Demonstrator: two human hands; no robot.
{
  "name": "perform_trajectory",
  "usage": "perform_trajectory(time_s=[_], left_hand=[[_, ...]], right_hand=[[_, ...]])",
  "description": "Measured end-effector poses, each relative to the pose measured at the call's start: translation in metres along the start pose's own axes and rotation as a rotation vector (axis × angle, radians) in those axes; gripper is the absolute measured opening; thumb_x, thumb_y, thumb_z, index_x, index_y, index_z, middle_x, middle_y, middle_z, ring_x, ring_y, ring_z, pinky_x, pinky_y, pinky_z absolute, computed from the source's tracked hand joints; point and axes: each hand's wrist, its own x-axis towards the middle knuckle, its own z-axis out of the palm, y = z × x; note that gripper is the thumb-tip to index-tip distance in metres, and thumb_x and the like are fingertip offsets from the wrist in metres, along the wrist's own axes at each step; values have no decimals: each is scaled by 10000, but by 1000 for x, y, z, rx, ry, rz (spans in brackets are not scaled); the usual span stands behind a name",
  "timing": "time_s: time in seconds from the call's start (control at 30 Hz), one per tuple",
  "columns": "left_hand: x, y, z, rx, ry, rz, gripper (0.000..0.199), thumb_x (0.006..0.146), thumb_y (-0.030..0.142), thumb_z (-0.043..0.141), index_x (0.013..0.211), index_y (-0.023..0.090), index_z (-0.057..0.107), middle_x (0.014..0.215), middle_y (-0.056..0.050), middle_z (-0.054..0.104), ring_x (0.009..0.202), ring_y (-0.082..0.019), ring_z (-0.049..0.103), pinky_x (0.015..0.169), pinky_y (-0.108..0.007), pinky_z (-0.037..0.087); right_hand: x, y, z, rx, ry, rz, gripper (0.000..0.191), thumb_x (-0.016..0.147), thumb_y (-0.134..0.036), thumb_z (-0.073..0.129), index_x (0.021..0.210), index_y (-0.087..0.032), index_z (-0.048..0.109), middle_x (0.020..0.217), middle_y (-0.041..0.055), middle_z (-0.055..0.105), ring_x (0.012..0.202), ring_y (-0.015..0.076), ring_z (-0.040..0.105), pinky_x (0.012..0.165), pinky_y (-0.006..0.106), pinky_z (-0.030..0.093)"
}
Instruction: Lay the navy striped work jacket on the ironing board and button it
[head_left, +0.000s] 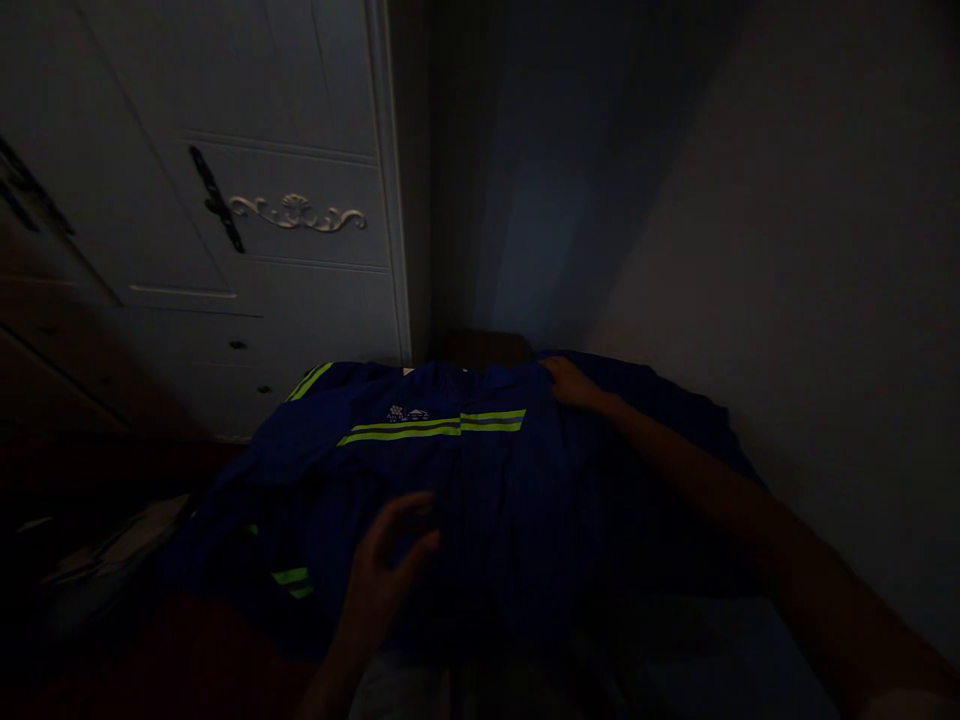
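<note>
A dark blue jacket (517, 510) with bright yellow-green stripes and a small white logo on the chest is spread out in front of me. Its collar points away from me, and one striped sleeve lies to the left. My right hand (576, 384) reaches far forward and grips the cloth near the collar and shoulder; its fingertips are partly hidden. Above the lower front of the jacket is my left hand (386, 560), with thumb and fingers curved apart and nothing between them. Deep shadow hides the jacket's lower edge.
A white cabinet (315, 310) with dark handles and carved trim stands at the back left. On the right rises a plain wall (825, 250). Something brown (487, 348) shows behind the collar. Dim, folded-looking items (120, 550) lie at the lower left.
</note>
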Motion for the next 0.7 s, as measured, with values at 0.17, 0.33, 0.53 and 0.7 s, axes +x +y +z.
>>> perform_trajectory(time_s=[0.17, 0.33, 0.53, 0.7], left_hand=[[-49, -33, 82, 845, -378, 721, 894, 739, 523, 715, 1499, 230, 346, 1556, -163, 342, 1438, -366, 282, 1120, -586, 314], [-75, -109, 143, 1198, -113, 1048, 594, 881, 365, 590, 1451, 313, 431, 1597, -80, 284, 1498, -297, 120, 1179, -614, 6], [-54, -118, 132, 1061, -101, 1073, 513, 858, 267, 617, 1363, 256, 534, 1493, -139, 454, 1472, -293, 227, 1170, -620, 19], [-71, -90, 90, 588, -270, 812, 498, 875, 238, 515, 1371, 194, 530, 1300, -122, 640, 1245, -225, 558, 1069, -414, 428]], right_hand=[[-50, -12, -10, -78, -104, -218, 629, 793, -72, 527, 1411, -187, 501, 1506, 181, 393, 1382, 317, 388, 1110, 518, 335], [-80, -20, -26, -84, -301, -330, 747, 765, -115, 648, 1464, -260, 429, 1604, 138, 216, 1469, 334, 212, 1137, 545, 262], [-84, -30, -25, 15, -258, -399, 304, 866, -295, 647, 1162, -242, 692, 1550, 111, 356, 1454, 306, 266, 1148, 515, 251], [-68, -29, -17, 128, -157, -379, 212, 927, -327, 551, 920, -205, 724, 1425, 124, 519, 1361, 295, 428, 1093, 520, 336]])
